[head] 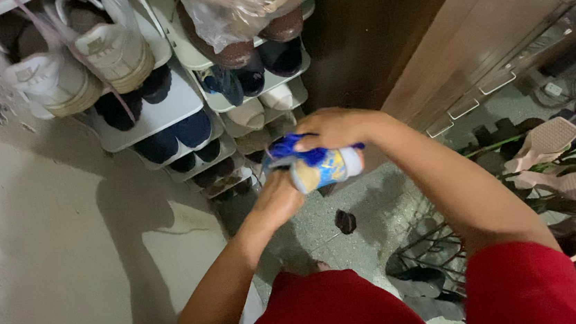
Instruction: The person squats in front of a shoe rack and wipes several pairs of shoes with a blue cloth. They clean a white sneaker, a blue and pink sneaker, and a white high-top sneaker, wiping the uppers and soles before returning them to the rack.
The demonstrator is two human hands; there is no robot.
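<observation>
The person is standing in a cramped entry corner and holding a small bottle [323, 168] out in front of the chest, above the speckled floor [357, 239], just before the white shoe rack [159, 114]. The left hand [279, 199] is coming up from below and gripping the bottle's lower end, fingers curled around it; the right hand [336, 128] is arching over from above, fingers bent and pressing a bright blue cloth [295, 151] against the top of it. How tightly the right fingers are closing I cannot tell, since the cloth is hiding their tips. The bottle is lying nearly on its side, its long axis running left to right across the view and tipping slightly, with the pale, rounded end pointing right toward the wire rack of shoes [565, 158] and the wrapped end pointing left toward the shelves. My worry is the tilt: if the covered end is the opening, liquid may be running out past the cloth and dripping onto the floor or the sneakers [77, 55] stacked close by. The grip looks awkward too, being held in mid-air, so a slick surface could be letting the bottle slide out.
</observation>
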